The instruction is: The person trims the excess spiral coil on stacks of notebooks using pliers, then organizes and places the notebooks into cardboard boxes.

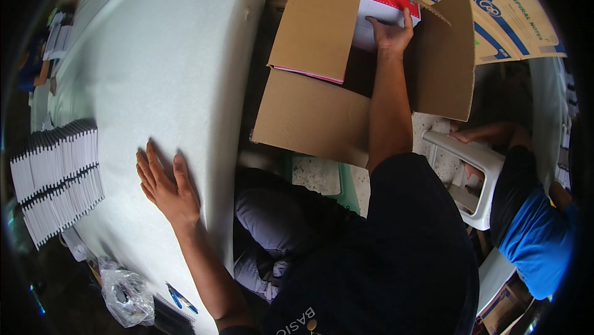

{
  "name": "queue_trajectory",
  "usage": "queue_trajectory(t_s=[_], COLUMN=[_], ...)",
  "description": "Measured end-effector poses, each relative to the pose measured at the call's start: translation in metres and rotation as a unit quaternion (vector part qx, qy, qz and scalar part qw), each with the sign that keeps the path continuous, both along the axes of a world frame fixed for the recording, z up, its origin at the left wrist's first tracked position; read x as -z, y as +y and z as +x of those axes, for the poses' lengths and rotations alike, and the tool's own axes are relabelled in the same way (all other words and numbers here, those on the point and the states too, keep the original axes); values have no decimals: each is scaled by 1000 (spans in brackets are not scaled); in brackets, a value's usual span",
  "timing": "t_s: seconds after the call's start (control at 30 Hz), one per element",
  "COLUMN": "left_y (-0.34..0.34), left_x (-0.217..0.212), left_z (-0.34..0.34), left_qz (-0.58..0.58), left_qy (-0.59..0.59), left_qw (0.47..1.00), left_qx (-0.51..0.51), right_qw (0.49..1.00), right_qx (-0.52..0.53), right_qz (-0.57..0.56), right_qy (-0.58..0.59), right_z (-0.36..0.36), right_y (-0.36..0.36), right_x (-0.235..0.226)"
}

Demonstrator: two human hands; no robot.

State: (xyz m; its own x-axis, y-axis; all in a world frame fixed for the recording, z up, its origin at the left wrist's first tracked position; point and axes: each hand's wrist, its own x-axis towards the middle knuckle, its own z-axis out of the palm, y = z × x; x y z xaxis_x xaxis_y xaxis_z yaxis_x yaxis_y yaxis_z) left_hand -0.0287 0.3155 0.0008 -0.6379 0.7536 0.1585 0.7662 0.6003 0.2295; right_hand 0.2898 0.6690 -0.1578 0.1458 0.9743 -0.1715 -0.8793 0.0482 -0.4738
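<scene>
From above, we look down on a person in a dark shirt with both arms stretched forward. At 1 o'clock, we see an open cardboard box (315,115), its flaps spread outward. The right hand (394,38) reaches into its far end, where a stack of notebooks (388,8) lies, red on top with pale page edges facing us. The thumb and one finger are spread wide apart at those page edges; the other fingers are mostly hidden, so we cannot tell whether the hand grips the stack or only touches it. A thin red-pink edge also shows under the flap toward 12 o'clock.

Between 8 and 9 o'clock, the left hand (168,194) lies palm down on a table (154,56) with a smooth pale cover. Its fingers are extended, the thumb held apart, and we see nothing in its hold.

At 9 o'clock, near the table's outer side, white notebooks with black spiral bindings (59,180) stand in two packed rows. Clear crumpled plastic (127,295) sits at 8 o'clock, and a small blue tool (181,298) at 7.

At 3 o'clock, we find a white stool (489,171); beyond it, at 4, another person in blue (538,242). Printed cartons (516,10) fill 2 o'clock.
</scene>
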Motion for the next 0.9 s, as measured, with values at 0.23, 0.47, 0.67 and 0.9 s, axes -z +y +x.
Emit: queue_trajectory(t_s=[0.23,0.47,0.67,0.9], left_y=[-1,-1,0,2], left_x=[1,1,0,-2], left_z=[-1,0,0,2], left_qz=[2,4,-5,3], left_qy=[2,-1,-4,-7], left_qw=[1000,1000,1000,1000], left_qx=[3,2,-11,-6], right_qw=[1000,996,992,990], right_qx=[10,65,69,102], right_qz=[0,-67,-83,-70], right_qy=[-2,-11,-70,-62], right_z=[-3,-6,-16,-6], right_y=[-2,-6,-4,-2], right_x=[-1,11,4,13])
